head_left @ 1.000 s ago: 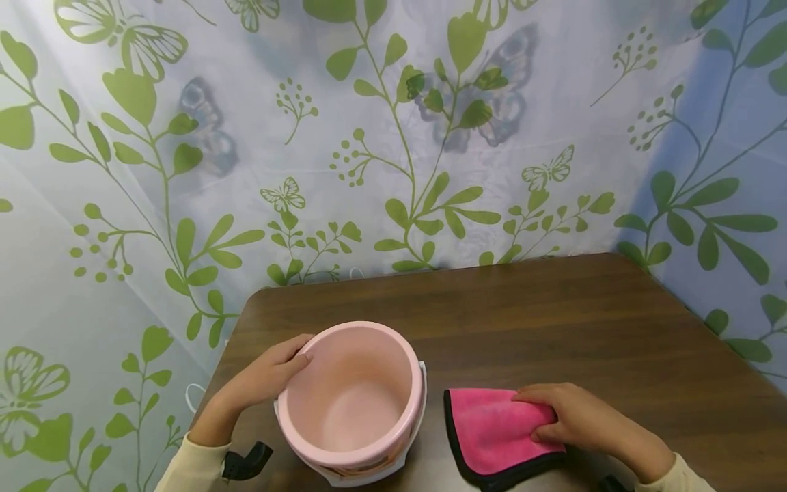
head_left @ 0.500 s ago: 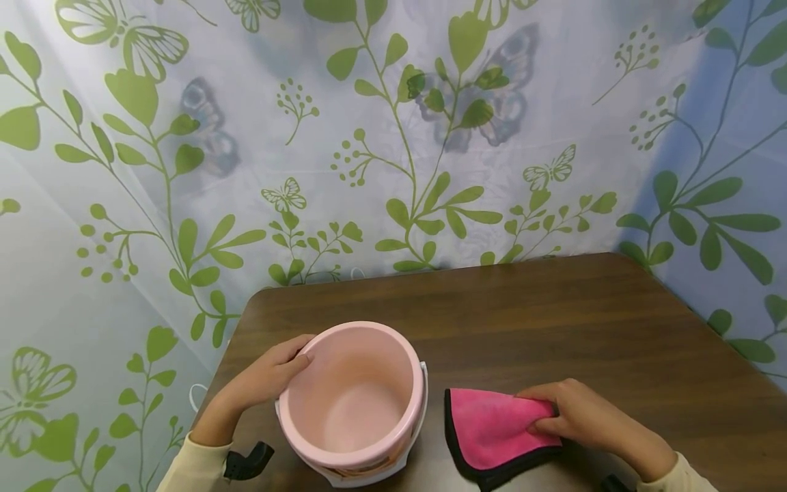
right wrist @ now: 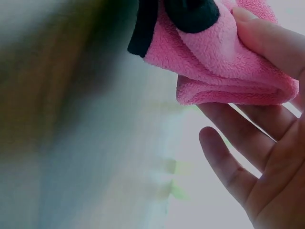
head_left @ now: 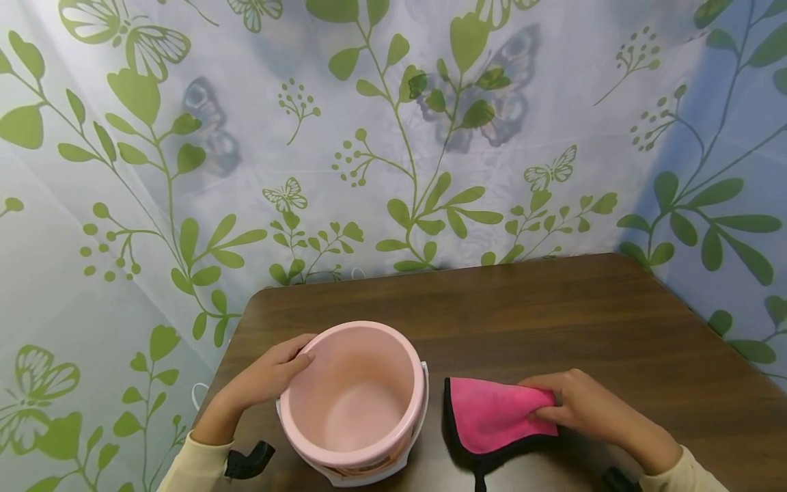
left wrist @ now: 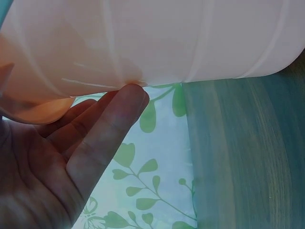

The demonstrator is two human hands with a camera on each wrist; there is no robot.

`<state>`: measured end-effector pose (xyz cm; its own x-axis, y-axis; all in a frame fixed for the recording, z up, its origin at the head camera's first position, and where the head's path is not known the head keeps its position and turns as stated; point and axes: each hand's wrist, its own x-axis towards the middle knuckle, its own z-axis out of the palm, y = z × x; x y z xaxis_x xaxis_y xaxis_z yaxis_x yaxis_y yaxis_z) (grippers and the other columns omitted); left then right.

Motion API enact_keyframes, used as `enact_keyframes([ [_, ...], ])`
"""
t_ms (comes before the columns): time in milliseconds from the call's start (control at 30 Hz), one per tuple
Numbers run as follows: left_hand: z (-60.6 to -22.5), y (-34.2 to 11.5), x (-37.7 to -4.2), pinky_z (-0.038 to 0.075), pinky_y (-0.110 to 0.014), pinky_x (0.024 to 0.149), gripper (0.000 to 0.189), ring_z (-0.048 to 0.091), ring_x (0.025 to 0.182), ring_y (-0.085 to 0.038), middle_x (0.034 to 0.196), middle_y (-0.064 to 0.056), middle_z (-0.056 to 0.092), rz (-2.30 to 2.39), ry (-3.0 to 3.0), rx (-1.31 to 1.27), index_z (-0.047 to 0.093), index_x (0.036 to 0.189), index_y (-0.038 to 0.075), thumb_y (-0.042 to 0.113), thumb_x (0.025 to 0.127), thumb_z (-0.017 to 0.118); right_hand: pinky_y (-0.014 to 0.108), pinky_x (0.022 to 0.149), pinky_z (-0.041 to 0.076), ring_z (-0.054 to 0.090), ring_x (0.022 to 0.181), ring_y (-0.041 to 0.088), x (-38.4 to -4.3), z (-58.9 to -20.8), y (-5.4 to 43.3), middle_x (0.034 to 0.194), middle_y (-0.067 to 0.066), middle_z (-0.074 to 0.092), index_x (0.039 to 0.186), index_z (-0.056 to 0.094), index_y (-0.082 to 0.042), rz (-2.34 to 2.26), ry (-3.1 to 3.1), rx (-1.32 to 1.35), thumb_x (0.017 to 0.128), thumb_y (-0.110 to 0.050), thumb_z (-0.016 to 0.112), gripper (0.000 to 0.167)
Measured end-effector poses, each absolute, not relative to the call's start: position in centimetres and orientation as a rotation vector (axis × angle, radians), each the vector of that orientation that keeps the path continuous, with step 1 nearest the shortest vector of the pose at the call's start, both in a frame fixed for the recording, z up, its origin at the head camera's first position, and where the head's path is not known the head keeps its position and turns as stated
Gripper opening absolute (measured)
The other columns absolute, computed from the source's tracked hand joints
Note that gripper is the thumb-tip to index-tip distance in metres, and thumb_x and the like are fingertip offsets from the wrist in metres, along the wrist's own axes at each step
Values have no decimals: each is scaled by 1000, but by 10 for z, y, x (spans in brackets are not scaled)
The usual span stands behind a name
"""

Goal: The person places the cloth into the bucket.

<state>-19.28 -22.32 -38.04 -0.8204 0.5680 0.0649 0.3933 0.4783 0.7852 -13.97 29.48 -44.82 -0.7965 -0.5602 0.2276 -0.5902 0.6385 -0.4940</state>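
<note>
Currently | right hand [head_left: 581,404] pinches cloth [head_left: 490,414] between thumb and fingers | left hand [head_left: 270,374] grips bucket rim [head_left: 350,457]

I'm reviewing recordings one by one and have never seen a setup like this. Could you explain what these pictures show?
There is no robot here: a person works with two bare hands. The widest view comes from a camera worn on the head, looking forward and down. The other two come from cameras worn on the wrists, so each shows one hand close up.

On the brown table stands a pink bucket, with nothing visible inside. The left hand grips its rim. The right hand pinches a pink cloth with black edging; I can't tell how much of it touches the table. Behind hangs a curtain printed with green leaves and butterflies.
</note>
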Motion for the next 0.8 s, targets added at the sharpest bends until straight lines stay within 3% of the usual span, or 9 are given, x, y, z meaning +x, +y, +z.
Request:
enact_keyframes([
  [233, -378, -223, -191, 54, -30, 84, 36, 62, 107, -27, 128, -18, 61, 1279, 2496, 842, 53, 140, -2, 14, 109, 47, 25, 64, 50, 57, 76, -3, -142, -431, 295, 99, -17, 70, 116, 76, -22, 877, -2781, 973, 86, -25, 83, 30],
  [467, -378, -223, -191, 54, -30, 83, 35, 62, 105, -28, 127, -18, 61, 1289, 2488, 829, 53, 140, -2, 14, 109, 47, 22, 60, 44, 49, 65, -4, -147, -416, 293, 91, -22, 67, 116, 75, -25, 844, -2731, 996, 85, -20, 83, 33],
  [800, -377, -222, -191, 54, -30, 83, 36, 62, 107, -28, 128, -18, 61, 1287, 2494, 820, 53, 140, -2, 15, 109, 47, 24, 63, 47, 53, 69, -4, -156, -386, 294, 95, -18, 70, 115, 75, -20, 816, -2720, 1014, 85, -20, 84, 32],
])
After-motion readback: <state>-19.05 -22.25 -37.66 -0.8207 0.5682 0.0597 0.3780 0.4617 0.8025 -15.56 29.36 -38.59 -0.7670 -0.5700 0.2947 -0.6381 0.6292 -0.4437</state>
